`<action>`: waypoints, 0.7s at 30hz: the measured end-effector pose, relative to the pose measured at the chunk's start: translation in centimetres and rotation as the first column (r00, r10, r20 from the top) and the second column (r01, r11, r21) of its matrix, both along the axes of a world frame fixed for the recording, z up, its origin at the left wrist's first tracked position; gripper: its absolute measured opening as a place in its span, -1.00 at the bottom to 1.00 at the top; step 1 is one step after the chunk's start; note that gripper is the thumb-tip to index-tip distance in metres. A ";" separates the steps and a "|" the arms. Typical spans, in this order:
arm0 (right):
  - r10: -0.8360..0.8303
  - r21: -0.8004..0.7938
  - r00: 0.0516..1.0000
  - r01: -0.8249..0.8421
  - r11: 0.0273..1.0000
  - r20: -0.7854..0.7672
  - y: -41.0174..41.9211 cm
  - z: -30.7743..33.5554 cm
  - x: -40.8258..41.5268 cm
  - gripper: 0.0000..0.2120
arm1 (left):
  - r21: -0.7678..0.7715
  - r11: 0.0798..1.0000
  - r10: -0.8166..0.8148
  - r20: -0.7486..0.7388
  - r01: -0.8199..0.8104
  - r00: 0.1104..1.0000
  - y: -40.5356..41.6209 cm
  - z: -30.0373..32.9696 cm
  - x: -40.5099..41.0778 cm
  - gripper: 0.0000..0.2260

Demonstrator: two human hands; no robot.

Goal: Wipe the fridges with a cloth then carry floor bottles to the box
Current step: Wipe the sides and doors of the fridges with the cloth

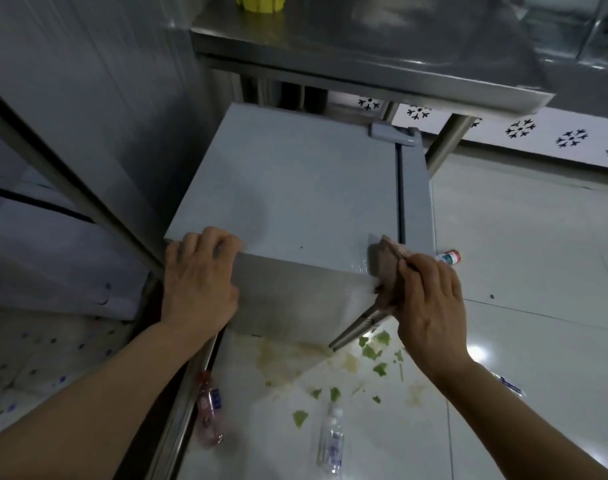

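A small grey fridge (288, 181) stands under a steel table, seen from above. My left hand (198, 278) grips its near left top corner. My right hand (430, 299) presses a brownish cloth (387, 268) against the near right corner, where the top looks wet. Three bottles lie on the floor: a pinkish one (210, 410) by a steel rail, a clear one (331, 441) in front of me, and one with a red cap (449, 257) beyond my right hand.
The steel table (364, 57) overhangs the fridge, with its leg (446, 140) at the right. Green scraps and a yellowish spill (330, 368) lie on the white tiles. A steel frame post (70, 178) runs diagonally at left. A yellow object (259, 3) sits on the table.
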State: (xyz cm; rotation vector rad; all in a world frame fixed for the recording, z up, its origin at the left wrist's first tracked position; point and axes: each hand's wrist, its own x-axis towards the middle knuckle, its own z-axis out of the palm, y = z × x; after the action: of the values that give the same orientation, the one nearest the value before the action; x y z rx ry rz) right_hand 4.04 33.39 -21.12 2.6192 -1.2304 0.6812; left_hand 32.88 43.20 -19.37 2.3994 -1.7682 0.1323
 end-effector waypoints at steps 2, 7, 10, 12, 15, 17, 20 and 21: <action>0.020 -0.032 0.998 -0.018 0.999 0.059 0.3 -0.7 1.0 -0.67 | -0.044 0.999 0.012 -0.002 -0.012 1.000 -0.1 -0.6 0.0 -0.56; 0.064 -0.124 0.987 -0.046 0.991 0.147 0.8 -2.8 2.0 -0.46 | -0.207 0.978 0.004 -0.024 -0.009 1.000 -0.3 -2.0 0.3 -0.57; 0.067 -0.185 0.978 -0.030 0.982 0.197 0.9 -3.9 2.8 -0.47 | -0.320 0.947 -0.037 -0.043 0.022 0.998 -0.5 -2.6 0.8 -0.61; 0.054 -0.218 0.972 -0.002 0.976 0.229 1.0 -4.7 3.2 -0.42 | -0.396 0.916 -0.085 -0.040 0.062 0.996 -0.4 -3.2 1.4 -0.65; 0.041 -0.301 0.953 0.054 0.952 0.300 1.0 -6.0 4.3 -0.47 | -0.503 0.855 -0.166 -0.032 0.127 0.986 -0.3 -4.4 2.2 -0.68; 0.055 -0.366 0.926 0.093 0.926 0.374 0.8 -6.8 5.5 -0.59 | -0.565 0.811 -0.203 -0.025 0.153 0.979 -0.6 -5.1 2.7 -0.70; 0.085 -0.427 0.875 0.145 0.893 0.476 0.4 -7.9 7.0 -0.64 | -0.642 0.744 -0.234 0.005 0.182 0.972 -1.3 -6.1 3.0 -0.75; 0.094 -0.445 0.863 0.160 0.881 0.497 0.3 -8.2 7.4 -0.66 | -0.671 0.717 -0.236 0.019 0.187 0.972 -1.5 -6.5 3.1 -0.75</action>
State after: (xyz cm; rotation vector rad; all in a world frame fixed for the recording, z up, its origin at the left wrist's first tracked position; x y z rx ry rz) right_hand 11.43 33.66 -29.32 2.0602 -1.0325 1.5229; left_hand 35.97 41.65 -25.84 1.6506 -1.5796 0.5514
